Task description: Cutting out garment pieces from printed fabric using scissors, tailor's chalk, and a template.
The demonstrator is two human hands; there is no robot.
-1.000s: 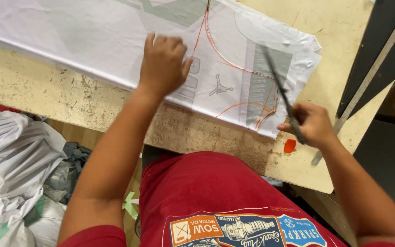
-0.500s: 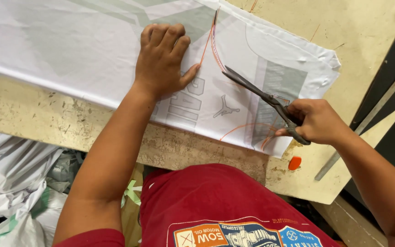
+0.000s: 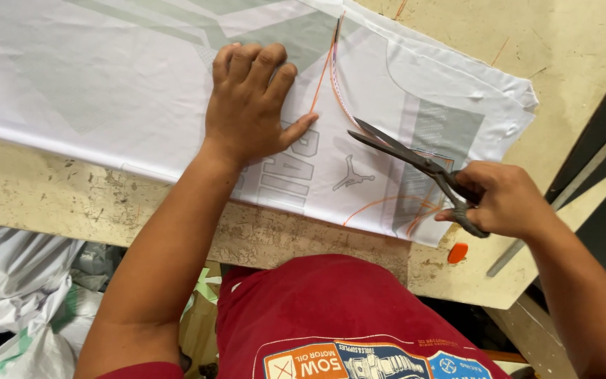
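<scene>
A sheet of white printed fabric [image 3: 106, 77] with grey panels and orange cutting lines lies across the worn wooden table [image 3: 57, 193]. My left hand [image 3: 250, 105] presses flat on the fabric just left of a curved orange line. My right hand [image 3: 499, 200] grips dark metal scissors [image 3: 408, 160] by the handles. The blades are slightly apart and point up-left over the fabric's right part, near the orange curve.
A small orange piece of chalk [image 3: 458, 253] lies on the table near its front right corner. A metal ruler [image 3: 562, 200] runs diagonally at the right edge. Heaps of white and grey cloth [image 3: 15, 295] lie below the table on the left.
My right hand has swung the scissors from upright down to a low slant over the fabric. My left hand stays pressed on the cloth.
</scene>
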